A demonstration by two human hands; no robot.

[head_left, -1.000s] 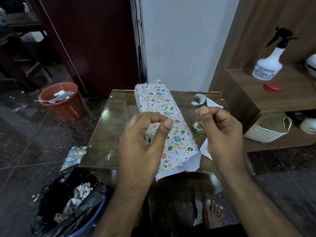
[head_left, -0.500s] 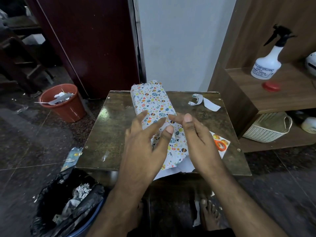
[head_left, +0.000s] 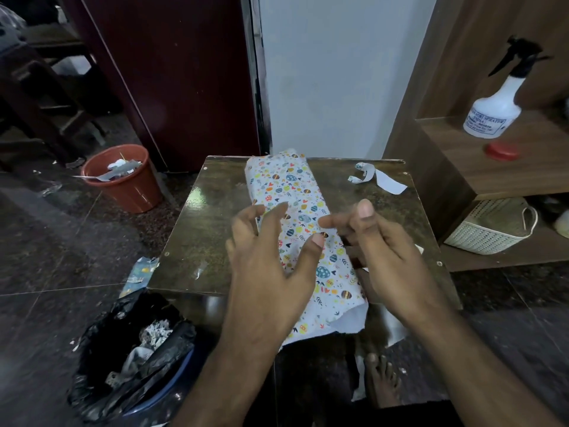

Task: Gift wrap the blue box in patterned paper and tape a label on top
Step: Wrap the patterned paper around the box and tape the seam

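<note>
**Two hands above the parcel**

Left hand (head_left: 264,266) and right hand (head_left: 391,257) hover apart, fingers loose, gripping nothing, over the wrapped box (head_left: 295,211) lying lengthwise on the table (head_left: 197,229). The spray bottle (head_left: 492,112) label is too blurred to read.

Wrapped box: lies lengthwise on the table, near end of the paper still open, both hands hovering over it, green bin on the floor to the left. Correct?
One error: the bin on the floor to the left is terracotta orange, not green, as the head view shows. The rest holds: the wrapped box lies lengthwise on the table, its near paper end open, with the left hand and right hand above it.
</note>
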